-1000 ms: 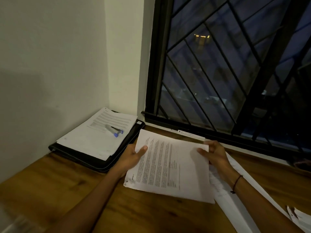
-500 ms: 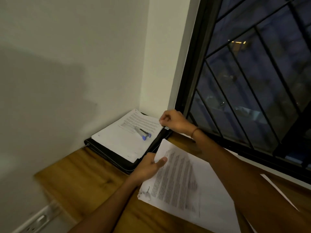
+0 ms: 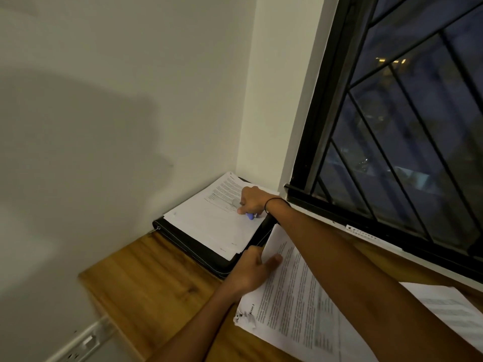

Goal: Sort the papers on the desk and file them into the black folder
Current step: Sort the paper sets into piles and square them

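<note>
Desk of wood carries the black folder in the far corner, a paper stack lying on it. Stapled papers lie just beside the folder, pinched at their edge by the left hand. Right hand curls around a blue-tipped pen on the stack.

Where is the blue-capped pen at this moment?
In the head view, the blue-capped pen lies on the white paper stack atop the black folder in the desk's far corner, near the window, under the grip of the right hand.
</note>
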Motion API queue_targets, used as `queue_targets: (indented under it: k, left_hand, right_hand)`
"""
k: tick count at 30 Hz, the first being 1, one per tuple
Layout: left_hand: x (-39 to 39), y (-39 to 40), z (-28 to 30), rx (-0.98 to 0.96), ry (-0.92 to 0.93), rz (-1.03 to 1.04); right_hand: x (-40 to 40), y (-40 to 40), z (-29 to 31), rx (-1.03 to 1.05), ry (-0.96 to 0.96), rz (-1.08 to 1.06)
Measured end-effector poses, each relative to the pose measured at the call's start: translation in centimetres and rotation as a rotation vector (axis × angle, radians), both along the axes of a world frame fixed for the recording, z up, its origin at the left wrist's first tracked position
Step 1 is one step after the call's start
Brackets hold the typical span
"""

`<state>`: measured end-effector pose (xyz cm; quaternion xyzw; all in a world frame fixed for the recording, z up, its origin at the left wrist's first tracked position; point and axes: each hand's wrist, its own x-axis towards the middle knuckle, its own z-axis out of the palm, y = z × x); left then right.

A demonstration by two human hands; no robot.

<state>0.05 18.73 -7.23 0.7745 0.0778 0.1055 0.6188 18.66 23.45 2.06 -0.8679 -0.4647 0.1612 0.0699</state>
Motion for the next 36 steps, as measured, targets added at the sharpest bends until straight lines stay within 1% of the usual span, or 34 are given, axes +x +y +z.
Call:
queue_targets:
  k: [2, 4, 5, 7, 10, 11, 13, 17, 19, 23, 24, 25, 28, 29, 31, 34, 36]
  left_hand:
    - [0.0, 0.0, 0.0, -0.029, -0.002, -0.008]
    - [0.0, 0.0, -0.1, -0.056, -0.004, -0.005]
    - [0.0, 0.0, 0.0, -0.07, -0.008, -0.01]
    - [0.1, -0.1, 0.1, -0.108, -0.009, -0.024]
    - [0.3, -0.2, 0.3, -0.168, 0.016, -0.015]
    - [0.3, -0.2, 0.3, -0.185, 0.021, -0.014]
    - [0.3, -0.2, 0.5, -0.205, 0.024, -0.018]
    - [0.1, -0.6, 0.9, -0.193, 0.006, -0.026]
    - [0.0, -0.7, 1.0, -0.184, -0.019, -0.023]
    - [-0.1, -0.7, 0.9, -0.152, -0.031, -0.028]
    - [-0.1, -0.7, 0.8, -0.134, -0.036, -0.032]
    - [-0.1, -0.7, 0.7, -0.119, -0.041, -0.035]
    - [0.1, -0.7, 0.6, -0.097, -0.046, -0.041]
    - [0.1, -0.7, 0.6, -0.088, -0.047, -0.044]
    - [0.1, -0.8, 0.6, -0.058, -0.052, -0.047]
    - [0.2, -0.8, 0.5, -0.021, -0.068, -0.064]
    - [0.3, -0.8, 0.4, -0.007, -0.065, -0.071]
  right_hand:
    - [0.8, -0.9, 0.2, 0.07, 0.108, -0.064]
    - [2.0, -2.5, 0.4, 0.221, 0.209, -0.15]
    - [2.4, -3.7, 0.7, 0.312, 0.29, -0.21]
    - [2.5, -6.7, 1.4, 0.496, 0.532, -0.31]
    - [1.3, -11.0, 2.7, 0.681, 0.884, -0.392]
    - [0.9, -12.1, 2.8, 0.741, 0.95, -0.409]
    - [-0.4, -13.4, 3.1, 0.853, 1.006, -0.463]
    - [-3.0, -13.7, 2.7, 0.938, 0.97, -0.588]
    - [-3.6, -13.4, 2.4, 0.927, 0.956, -0.623]
    - [-4.5, -12.9, 2.6, 0.935, 0.989, -0.681]
    - [-4.6, -12.8, 2.6, 0.946, 0.961, -0.689]
    - [-4.3, -12.6, 2.4, 0.939, 0.86, -0.677]
    - [-4.1, -12.5, 1.6, 0.846, 0.334, -0.553]
    - [-4.3, -12.5, 1.4, 0.831, 0.236, -0.527]
    - [-4.8, -12.4, 1.3, 0.821, 0.149, -0.521]
    - [-5.2, -12.0, 1.0, 0.798, 0.07, -0.555]
    - [-5.5, -11.8, 0.8, 0.799, 0.13, -0.549]
